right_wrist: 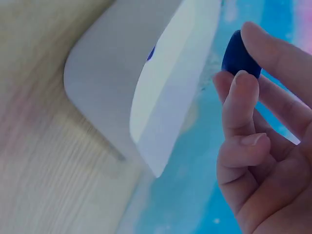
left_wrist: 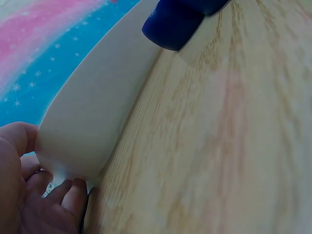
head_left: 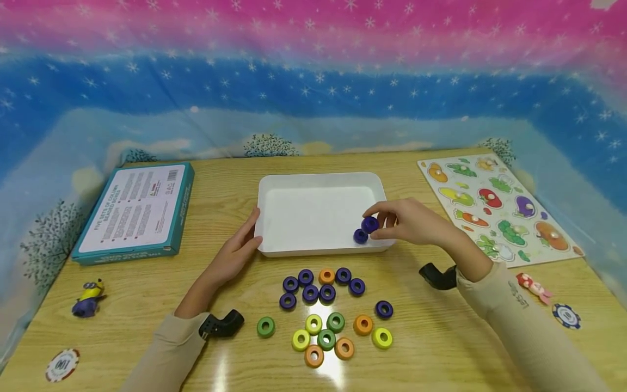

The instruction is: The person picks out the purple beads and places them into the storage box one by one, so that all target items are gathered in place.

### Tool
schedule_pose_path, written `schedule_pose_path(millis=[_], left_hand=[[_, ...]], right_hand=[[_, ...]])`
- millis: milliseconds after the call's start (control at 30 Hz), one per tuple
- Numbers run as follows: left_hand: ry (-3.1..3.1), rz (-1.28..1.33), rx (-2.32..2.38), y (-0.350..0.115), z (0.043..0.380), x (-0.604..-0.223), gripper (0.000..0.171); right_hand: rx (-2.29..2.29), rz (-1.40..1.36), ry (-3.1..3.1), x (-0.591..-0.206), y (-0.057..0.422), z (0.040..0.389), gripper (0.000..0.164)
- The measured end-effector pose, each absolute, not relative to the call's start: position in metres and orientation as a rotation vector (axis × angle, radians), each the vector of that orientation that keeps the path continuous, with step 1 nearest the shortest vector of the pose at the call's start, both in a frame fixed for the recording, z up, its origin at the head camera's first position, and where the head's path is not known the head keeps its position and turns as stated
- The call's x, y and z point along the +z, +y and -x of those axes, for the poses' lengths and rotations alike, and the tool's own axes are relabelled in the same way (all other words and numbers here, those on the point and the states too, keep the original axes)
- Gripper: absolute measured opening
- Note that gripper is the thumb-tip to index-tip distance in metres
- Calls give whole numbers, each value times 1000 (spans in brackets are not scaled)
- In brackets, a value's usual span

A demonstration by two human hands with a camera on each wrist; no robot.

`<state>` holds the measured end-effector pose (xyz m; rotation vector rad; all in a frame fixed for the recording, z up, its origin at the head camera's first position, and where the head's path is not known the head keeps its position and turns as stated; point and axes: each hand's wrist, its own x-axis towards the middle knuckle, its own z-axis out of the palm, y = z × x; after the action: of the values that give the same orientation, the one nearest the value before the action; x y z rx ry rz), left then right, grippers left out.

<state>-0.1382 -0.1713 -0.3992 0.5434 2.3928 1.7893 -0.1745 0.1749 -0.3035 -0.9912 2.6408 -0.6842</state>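
A shallow white tray [head_left: 318, 218] lies on the wooden table. At its left end my left hand [head_left: 237, 250] holds the wall by the near corner; the left wrist view shows the fingers [left_wrist: 73, 195] bent against that end. Over the tray's near right corner, my right hand [head_left: 409, 220] pinches a dark purple ring bead [head_left: 369, 224] between thumb and fingers, seen edge-on in the right wrist view. Another purple ring [head_left: 360, 236] lies on the tray floor right beside it. In front of the tray are several more purple rings [head_left: 310, 294].
Green [head_left: 266, 326], yellow [head_left: 382, 337] and orange rings [head_left: 344, 348] lie nearer. Left stand a teal box [head_left: 137, 209], a small yellow-and-blue figure [head_left: 90, 298] and a chip [head_left: 62, 365]. A vegetable puzzle board [head_left: 495, 209], pink figure [head_left: 534, 287] and another chip [head_left: 566, 316] are right.
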Motion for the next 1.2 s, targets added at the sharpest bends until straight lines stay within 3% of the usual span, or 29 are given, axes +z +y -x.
schedule_pose_path(millis=[433,1200], left_hand=[[2404,-554,1778,-171,140,-399,53],[2387,-596,1781,-172,140,-401,54]], right_hand=[[-563,881,2665,-330,158,223,36],[-419,861,2627,-340,155,227,40]])
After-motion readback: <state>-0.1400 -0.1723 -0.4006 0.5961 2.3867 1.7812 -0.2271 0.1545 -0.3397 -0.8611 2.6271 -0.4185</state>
